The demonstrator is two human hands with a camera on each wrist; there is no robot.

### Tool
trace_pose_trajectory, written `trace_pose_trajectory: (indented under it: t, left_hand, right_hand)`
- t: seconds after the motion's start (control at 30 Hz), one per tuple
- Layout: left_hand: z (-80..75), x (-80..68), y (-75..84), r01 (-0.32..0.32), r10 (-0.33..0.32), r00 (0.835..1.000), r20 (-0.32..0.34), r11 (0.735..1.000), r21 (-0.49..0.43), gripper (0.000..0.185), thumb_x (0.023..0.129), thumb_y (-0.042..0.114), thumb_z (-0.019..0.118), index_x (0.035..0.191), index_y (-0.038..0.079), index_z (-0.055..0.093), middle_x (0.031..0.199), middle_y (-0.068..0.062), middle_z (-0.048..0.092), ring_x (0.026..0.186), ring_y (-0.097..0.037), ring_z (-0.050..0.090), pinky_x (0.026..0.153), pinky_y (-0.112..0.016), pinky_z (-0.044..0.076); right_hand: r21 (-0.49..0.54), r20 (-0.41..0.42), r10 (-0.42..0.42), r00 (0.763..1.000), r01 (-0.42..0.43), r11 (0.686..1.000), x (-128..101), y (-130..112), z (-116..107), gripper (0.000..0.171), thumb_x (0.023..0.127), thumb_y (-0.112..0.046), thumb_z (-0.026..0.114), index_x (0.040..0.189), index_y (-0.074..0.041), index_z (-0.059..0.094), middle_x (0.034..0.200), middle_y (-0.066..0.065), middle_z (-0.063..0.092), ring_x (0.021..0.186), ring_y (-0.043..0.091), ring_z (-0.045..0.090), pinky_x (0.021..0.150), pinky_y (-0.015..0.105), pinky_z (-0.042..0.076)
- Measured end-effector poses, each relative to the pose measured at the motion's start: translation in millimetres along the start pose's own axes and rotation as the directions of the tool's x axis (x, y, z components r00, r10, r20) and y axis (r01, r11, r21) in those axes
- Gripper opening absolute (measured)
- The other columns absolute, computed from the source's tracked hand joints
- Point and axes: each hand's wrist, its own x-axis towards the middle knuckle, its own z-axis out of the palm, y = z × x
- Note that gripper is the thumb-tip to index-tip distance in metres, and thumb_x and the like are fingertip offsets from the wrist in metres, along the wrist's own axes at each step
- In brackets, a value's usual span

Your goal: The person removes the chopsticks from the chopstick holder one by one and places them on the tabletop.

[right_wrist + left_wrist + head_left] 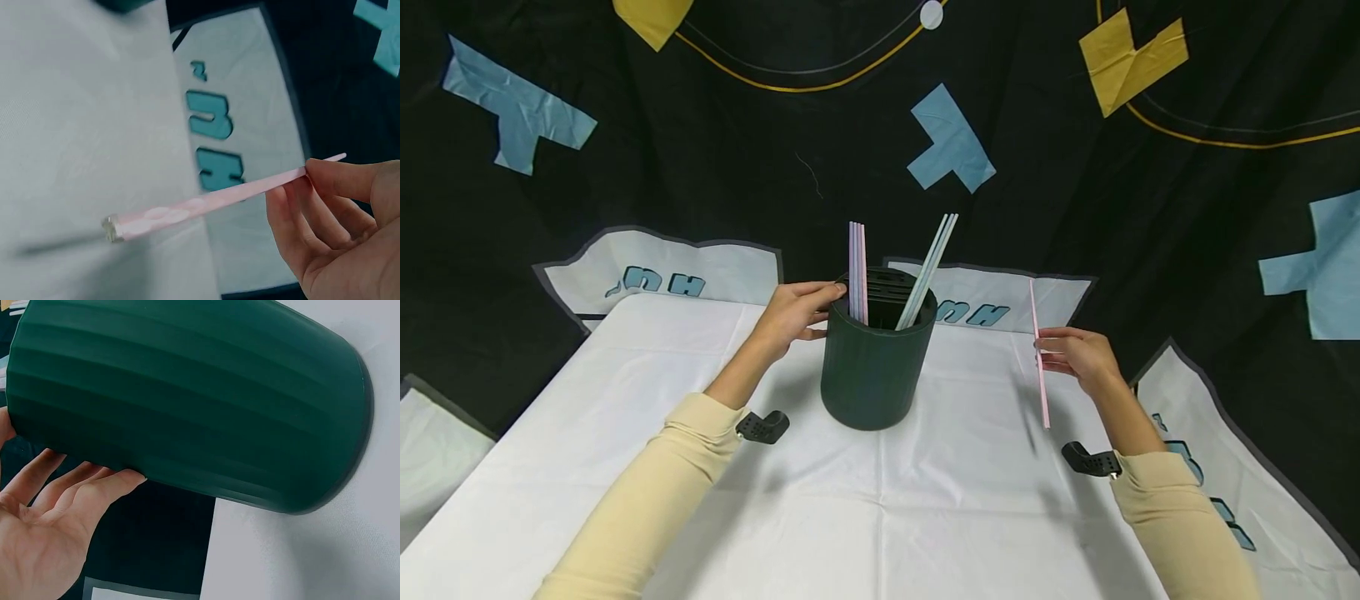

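Nearest the viewer, two cream sleeves reach forward over a white tablecloth (925, 517).

The pink stick (1039, 358) is long, thin and flat, pale pink, held close to upright with its lower end above the cloth. The right hand (1078, 357) pinches it at about mid-length between thumb and fingertips, the stick lying on the inner side of that hand, towards the holder. In the right wrist view the thumb (350, 178) lies over the stick and the fingers curl beneath it; the far end is blurred. The right forearm comes in from the lower right, wrist raised off the cloth.

Beyond and inward of that hand stands the dark green holder (874, 358), a ribbed cylinder, upright on the cloth. It carries upright pink sticks (857, 271) at its left and leaning pale blue sticks (928, 268) at its right.

The left hand (793, 312) rests against the holder's left upper wall, fingertips at the rim. The left wrist view shows its fingers (94, 487) straight and relaxed, touching the ribbed wall without curling round it. The holder lies directly to the right of this hand.
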Motion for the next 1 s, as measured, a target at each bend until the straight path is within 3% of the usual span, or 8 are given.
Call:
trace_pose_trajectory:
  t: [0.6, 1.0]
  left_hand:
    - [-0.9, 0.2, -2.3, 0.011, -0.011, 1.000, -0.002, 1.000, 0.009, 0.049, 0.098, 0.037, 0.066, 0.138, 0.008, 0.063, 0.141, -0.014, 0.062, 0.126, -0.038, 0.062, 0.092, -0.049, 0.058]
    - [-0.3, 1.0, -1.6, 0.002, -0.002, 1.000, -0.001, 1.000, 0.000, 0.049, 0.098, 0.036, 0.067, 0.137, 0.007, 0.063, 0.139, -0.014, 0.063, 0.123, -0.036, 0.064, 0.089, -0.048, 0.059]
  right_hand:
    - [0.021, -0.026, 0.111, 0.994, -0.110, 0.994, 11.8, 69.0, -21.5, 0.051, 0.098, -0.011, 0.065, 0.142, 0.011, 0.050, 0.078, -0.015, 0.069, 0.073, 0.006, 0.070, 0.070, 0.022, 0.061]
    - [0.021, -0.022, 0.133, 0.991, -0.132, 0.991, 20.4, 95.7, -23.8, 0.052, 0.097, -0.009, 0.065, 0.142, 0.012, 0.049, 0.086, -0.013, 0.067, 0.073, 0.001, 0.067, 0.070, 0.021, 0.061]
